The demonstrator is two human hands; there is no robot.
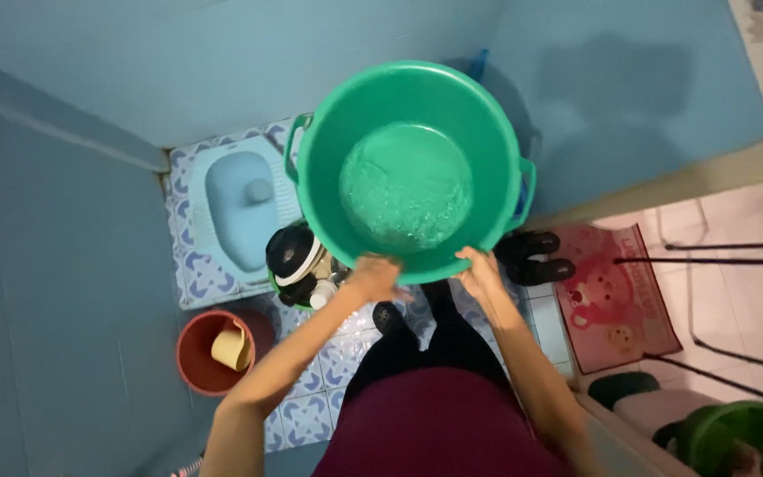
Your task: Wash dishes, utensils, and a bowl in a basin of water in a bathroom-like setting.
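Observation:
A large green plastic basin [320, 177] with two side handles is held up in front of me, a little foamy water lying in its bottom. My left hand [374, 277] grips the near rim on the left. On the same rim, slightly to the right, my right hand [480, 273] holds on. The basin hangs over the tiled floor of a small blue-walled washroom.
A light blue squat toilet [238, 208] sits in the patterned tile floor [311, 411]. A red bucket [198, 371] with a yellow scoop [231, 346] stands at lower left. Black slippers [536, 256], a pink mat [615, 296], a metal rack [735, 309] and a green tub [739, 433] lie right.

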